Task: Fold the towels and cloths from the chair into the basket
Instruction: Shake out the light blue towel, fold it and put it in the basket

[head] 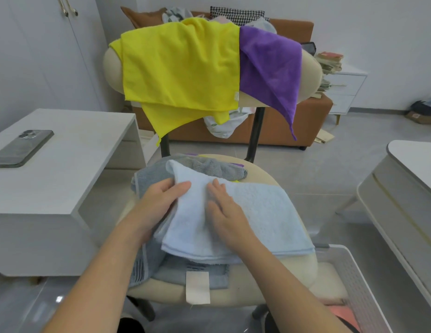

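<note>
Left hand (159, 200) pinches light blue towel (257, 212); right hand (224, 207) flat on it

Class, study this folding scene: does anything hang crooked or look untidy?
Yes. The yellow cloth and purple cloth hang crookedly over the chair back, corners dangling at a slant. On the seat, the light blue towel sits skewed across grey towels.

Left hand (161, 198) in a curled pinching grip, right hand (224, 207) flat, palm down.
</note>
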The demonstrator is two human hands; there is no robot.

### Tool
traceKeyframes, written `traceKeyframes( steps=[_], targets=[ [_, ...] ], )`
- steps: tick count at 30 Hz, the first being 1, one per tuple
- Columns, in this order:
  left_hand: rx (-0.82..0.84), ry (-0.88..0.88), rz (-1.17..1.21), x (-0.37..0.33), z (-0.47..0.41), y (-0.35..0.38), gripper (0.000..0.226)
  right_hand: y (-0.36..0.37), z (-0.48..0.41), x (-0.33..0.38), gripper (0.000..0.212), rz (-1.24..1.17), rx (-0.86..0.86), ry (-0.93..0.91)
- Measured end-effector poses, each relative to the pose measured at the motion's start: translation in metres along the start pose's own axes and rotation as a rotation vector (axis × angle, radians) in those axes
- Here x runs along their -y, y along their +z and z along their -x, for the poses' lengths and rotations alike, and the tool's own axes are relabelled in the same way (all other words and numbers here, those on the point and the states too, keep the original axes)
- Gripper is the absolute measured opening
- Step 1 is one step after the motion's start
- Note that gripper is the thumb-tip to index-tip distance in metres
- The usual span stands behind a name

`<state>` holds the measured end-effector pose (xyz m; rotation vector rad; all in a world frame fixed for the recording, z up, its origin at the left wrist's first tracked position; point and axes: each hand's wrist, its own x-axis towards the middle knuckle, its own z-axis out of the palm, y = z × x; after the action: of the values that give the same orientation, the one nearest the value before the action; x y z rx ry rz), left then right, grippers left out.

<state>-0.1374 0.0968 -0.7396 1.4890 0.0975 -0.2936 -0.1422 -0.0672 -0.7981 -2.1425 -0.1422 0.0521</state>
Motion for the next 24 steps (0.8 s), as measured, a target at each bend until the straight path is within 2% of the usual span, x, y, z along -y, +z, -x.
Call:
traceKeyframes(
  steps=[2,3,5,7,9,12,15,20,24],
  targets=[
    [0.092,0.101,0.062,0.002,0.001,0.019,0.027,-0.007,0.005,0.014,0.028,-0.502,-0.087,0.119],
    [0.113,0.179,-0.006,0.006,-0.001,0.028,0.029,-0.011,0.005,0.014,0.039,-0.691,-0.111,0.164],
    [0.046,0.373,-0.282,0.02,-0.008,0.044,0.023,-0.02,0.006,0.005,0.059,-1.025,-0.093,0.28],
    [-0.082,0.587,-0.562,0.034,-0.015,0.056,0.017,-0.032,0.006,-0.002,0.055,-1.165,-0.054,0.382],
    [-0.137,0.679,-0.779,0.045,-0.02,0.061,0.039,-0.038,0.007,-0.006,0.055,-1.194,-0.027,0.461],
    [-0.135,0.601,-0.929,0.053,-0.028,0.067,0.072,-0.044,0.006,-0.011,0.051,-1.166,0.067,0.467],
    [-0.127,0.553,-1.001,0.058,-0.033,0.07,0.072,-0.05,0.007,-0.014,0.039,-1.151,0.155,0.466],
    [-0.223,0.486,-1.043,0.061,-0.037,0.081,0.069,-0.056,0.005,-0.028,0.027,-1.018,0.133,0.536],
    [-0.291,0.433,-1.153,0.061,-0.038,0.088,0.062,-0.064,0.008,-0.03,0.04,-0.851,0.174,0.561]
  ],
)
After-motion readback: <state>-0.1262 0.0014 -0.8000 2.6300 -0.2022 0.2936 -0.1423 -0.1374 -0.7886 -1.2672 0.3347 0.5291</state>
